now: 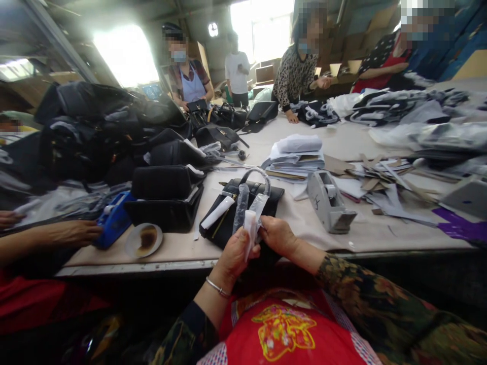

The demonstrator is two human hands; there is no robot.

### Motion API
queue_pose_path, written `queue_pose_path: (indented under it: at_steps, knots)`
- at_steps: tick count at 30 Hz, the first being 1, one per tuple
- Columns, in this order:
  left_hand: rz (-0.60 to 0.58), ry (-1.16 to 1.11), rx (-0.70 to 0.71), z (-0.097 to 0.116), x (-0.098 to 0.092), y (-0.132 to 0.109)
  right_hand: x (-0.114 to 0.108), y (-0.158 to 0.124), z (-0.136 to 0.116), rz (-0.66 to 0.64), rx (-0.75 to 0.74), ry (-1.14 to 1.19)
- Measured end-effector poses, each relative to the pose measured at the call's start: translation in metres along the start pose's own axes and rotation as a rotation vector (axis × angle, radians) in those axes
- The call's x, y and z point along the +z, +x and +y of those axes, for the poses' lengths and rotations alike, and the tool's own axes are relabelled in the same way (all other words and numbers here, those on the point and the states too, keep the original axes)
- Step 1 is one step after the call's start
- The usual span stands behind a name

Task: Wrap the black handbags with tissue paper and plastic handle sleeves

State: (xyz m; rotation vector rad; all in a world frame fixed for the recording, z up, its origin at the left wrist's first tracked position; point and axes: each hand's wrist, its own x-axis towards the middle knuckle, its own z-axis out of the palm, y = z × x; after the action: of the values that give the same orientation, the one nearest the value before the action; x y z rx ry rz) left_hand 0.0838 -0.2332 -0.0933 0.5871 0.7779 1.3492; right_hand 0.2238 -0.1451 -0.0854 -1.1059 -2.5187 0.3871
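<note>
Blk handbag [227, 224] w/ gold zip [217, 228] & plastic-wrapped handles [240, 208] lies on surface [373, 242] nr edge, L hand [233, 256] gripping white wrap [250, 226], R hand [278, 236] curled beside it, exact hold unclear; small white dish [158, 247] at left holds brown stuff [147, 237].

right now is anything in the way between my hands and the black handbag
Nothing visible blocks them: the left hand holds white wrapping in front of the black handbag, with the right hand close beside it. The grey tape dispenser stands off to the right, out of the way.
</note>
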Motion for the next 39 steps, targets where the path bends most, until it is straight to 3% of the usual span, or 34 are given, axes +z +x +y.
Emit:
queue_pose_path:
  at_steps: [6, 13, 17, 20, 24, 28, 34, 39]
  knots:
    - [-0.004, 0.073, 0.013, -0.001, 0.000, -0.001, 0.002, 0.002, 0.012, 0.073, -0.100, 0.010]
    - [-0.025, 0.339, 0.015, 0.001, 0.003, 0.000, -0.001, 0.008, 0.024, -0.005, -0.171, 0.043]
    - [0.020, 0.428, 0.070, -0.004, 0.004, 0.001, -0.020, 0.013, 0.025, -0.082, -0.232, 0.121]
    - [0.018, 0.454, 0.088, -0.004, 0.005, 0.001, -0.041, 0.021, 0.022, -0.206, -0.298, 0.409]
    - [0.013, 0.423, 0.100, -0.003, 0.005, -0.002, -0.046, 0.029, 0.015, -0.454, -0.054, 0.804]
    - [0.011, 0.447, 0.102, -0.004, 0.002, -0.004, -0.024, 0.026, 0.005, -0.416, 0.178, 1.011]
    - [0.070, 0.389, 0.131, -0.015, -0.005, -0.002, -0.002, 0.013, 0.001, -0.207, 0.130, 0.900]
    - [0.071, 0.352, 0.157, -0.018, -0.005, -0.003, -0.024, 0.013, 0.016, -0.357, 0.035, 0.886]
